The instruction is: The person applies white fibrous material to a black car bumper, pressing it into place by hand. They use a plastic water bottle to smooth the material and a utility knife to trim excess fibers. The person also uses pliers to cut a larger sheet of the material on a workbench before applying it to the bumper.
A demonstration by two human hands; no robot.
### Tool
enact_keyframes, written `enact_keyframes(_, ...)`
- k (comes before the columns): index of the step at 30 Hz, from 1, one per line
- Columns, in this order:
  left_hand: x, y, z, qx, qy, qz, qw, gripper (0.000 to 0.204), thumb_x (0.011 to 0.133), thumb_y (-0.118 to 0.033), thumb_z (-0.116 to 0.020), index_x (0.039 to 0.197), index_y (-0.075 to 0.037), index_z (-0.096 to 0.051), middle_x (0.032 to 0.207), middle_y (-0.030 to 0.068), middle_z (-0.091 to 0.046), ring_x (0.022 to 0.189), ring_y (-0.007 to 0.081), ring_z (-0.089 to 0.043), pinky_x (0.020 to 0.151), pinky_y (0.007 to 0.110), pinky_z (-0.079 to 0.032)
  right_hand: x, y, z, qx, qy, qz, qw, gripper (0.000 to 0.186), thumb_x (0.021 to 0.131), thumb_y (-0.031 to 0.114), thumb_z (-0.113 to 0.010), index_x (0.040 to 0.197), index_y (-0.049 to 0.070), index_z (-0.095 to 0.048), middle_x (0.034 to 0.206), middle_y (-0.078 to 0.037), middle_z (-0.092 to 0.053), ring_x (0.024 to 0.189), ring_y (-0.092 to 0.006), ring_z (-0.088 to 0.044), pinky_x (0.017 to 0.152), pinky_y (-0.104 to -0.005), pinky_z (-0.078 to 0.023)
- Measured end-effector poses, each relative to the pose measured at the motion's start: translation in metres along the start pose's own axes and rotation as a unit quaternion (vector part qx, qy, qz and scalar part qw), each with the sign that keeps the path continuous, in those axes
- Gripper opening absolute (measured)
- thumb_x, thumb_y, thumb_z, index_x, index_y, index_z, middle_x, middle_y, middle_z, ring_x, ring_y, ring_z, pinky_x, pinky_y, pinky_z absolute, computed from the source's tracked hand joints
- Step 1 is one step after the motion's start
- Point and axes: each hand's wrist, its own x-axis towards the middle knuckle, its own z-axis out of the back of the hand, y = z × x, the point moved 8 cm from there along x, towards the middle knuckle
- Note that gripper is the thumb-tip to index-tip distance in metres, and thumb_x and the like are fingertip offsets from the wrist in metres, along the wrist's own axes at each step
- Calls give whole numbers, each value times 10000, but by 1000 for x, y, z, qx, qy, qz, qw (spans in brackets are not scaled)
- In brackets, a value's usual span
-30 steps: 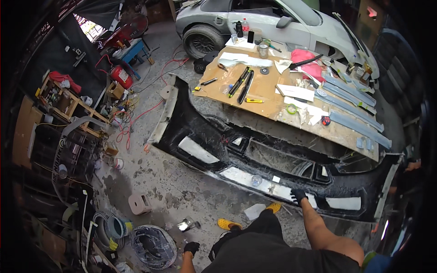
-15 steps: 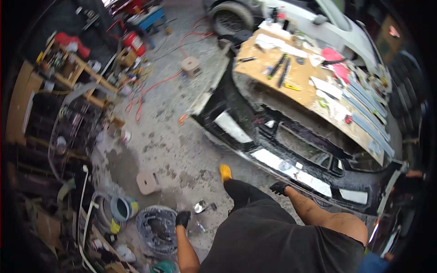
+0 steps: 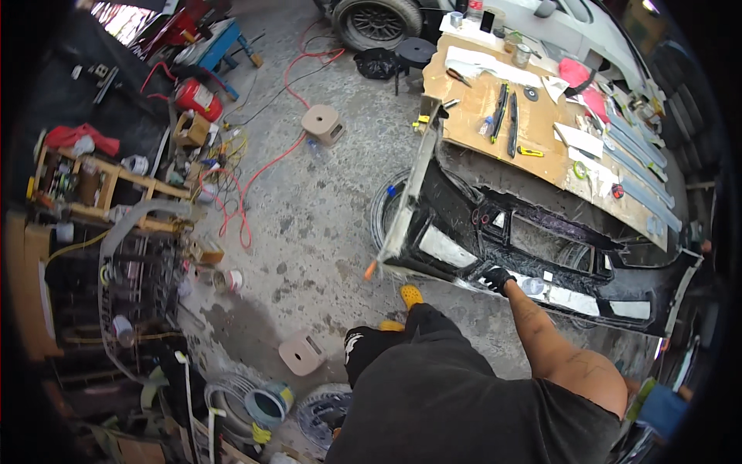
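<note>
Right hand [image 3: 497,278], black-gloved, is on the lower edge of the black bumper [image 3: 454,199], near the left end of its long white strip [image 3: 573,301], can't tell if the fingers grip or just rest; left hand is out of sight around the dark shirt [image 3: 456,387], no call on its state. Bumper is in front of the person, just this side of the cardboard-topped table [image 3: 464,127] with a yellow cutter [image 3: 530,151] on it. Further out: pale car [image 3: 572,37] beyond the table, red hose [image 3: 246,209] across the floor, pinkish stool [image 3: 301,353] and blue bucket [image 3: 269,406] off left
</note>
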Motion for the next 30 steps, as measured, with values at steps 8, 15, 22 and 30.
enact_keyframes(8,192,-46,244,247,91,-176,949,362,883,-406,-451,977,-129,-664,1001,134,-661,888,333,-635,759,487,-495,-37,125,49,95,-349,279,889,482,807,140,-648,1246,-8,-516,1123,-156,-620,1031,-245,-575,903,-341,-449)
enact_keyframes(15,401,-196,635,611,-49,-286,737,161,768,-263,-617,865,-160,-694,877,127,-681,799,303,-666,681,452,-527,-158,94,-45,283,-580,229,729,512,849,124,-651,1315,82,-446,1136,-97,-547,1006,-192,-527,861,-328,-444)
enact_keyframes(22,495,-457,756,222,-84,-343,909,129,759,-155,-608,837,-66,-661,775,99,-657,648,239,-626,595,355,-510,-265,294,-190,361,-478,400,694,300,901,47,-587,1199,47,-556,1006,-14,-603,840,-87,-555,747,-247,-474)
enact_keyframes(30,567,-570,707,325,101,-502,795,321,827,-201,-574,1106,-65,-652,967,98,-685,776,197,-658,714,353,-534,-80,546,-225,355,-311,403,784,298,867,97,-649,1143,11,-576,1013,-60,-636,933,-139,-590,839,-275,-479)
